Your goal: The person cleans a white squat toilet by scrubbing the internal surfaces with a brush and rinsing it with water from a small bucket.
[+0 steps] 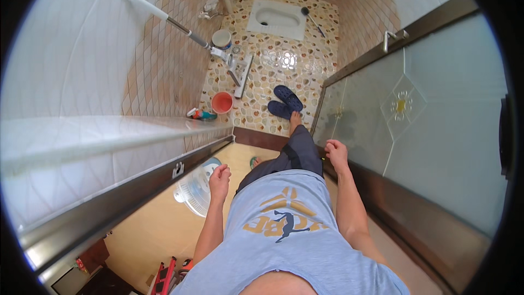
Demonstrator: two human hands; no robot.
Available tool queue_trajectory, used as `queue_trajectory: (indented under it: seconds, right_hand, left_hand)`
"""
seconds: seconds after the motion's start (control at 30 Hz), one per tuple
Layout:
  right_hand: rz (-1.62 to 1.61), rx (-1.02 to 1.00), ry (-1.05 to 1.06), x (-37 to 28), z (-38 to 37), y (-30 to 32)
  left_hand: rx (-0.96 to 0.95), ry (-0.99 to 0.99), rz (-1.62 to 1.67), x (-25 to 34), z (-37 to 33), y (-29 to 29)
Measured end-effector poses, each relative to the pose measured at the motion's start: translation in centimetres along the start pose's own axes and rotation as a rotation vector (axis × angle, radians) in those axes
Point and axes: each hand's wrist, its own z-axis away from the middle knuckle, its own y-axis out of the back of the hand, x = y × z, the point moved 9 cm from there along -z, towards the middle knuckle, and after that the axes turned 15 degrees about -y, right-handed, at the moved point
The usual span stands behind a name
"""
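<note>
At the bathroom doorway, the person stands with one foot over the threshold. The left hand (219,177) is loosely curled, fingers bent in, holding nothing; it hangs free, just above a white round fan (195,190) on the yellow floor (153,229), and near the dark metal door frame (136,191) on its outer side. The right hand (336,152) is also half curled and empty. It is just beside the edge of the frosted glass door (436,125), maybe touching it; I cannot tell for sure.

Ahead of both hands, well apart, is the pebble-tile bathroom floor (284,63) w/ a pair of dark blue slippers (284,101); the forward bare foot is right at them. Further off the left hand: an orange bucket (222,102), a mop (185,30) leaning on the tiled wall, a squat toilet (277,18).

Risks, as I judge:
- The tile looks shiny, prob. wet, so a bare foot can slip when weight goes over the threshold.
- No hand grips anything, so there is no support if balance goes.
- The right hand's fingers are close to the door edge; if the door slides, they can get pinched.
- The fan is just under the left hand, and a step back may knock it.
</note>
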Motion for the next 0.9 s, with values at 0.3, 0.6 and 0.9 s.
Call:
queue_trajectory:
  seconds: [0.3,0.6,0.9]
  right_hand:
    - [0.111,-0.193,-0.077,-9.5,-18.5,0.1]
    - [0.086,-0.221,-0.298,-21.2,-24.3,5.8]
    - [0.108,-0.197,-0.356,-19.2,-27.8,4.1]
  left_hand:
    - [0.602,-0.400,-0.485,18.9,-10.3,4.5]
    - [0.859,-0.128,-0.541,21.0,-11.3,5.5]
    - [1.027,0.035,-0.645,20.3,-11.8,5.3]
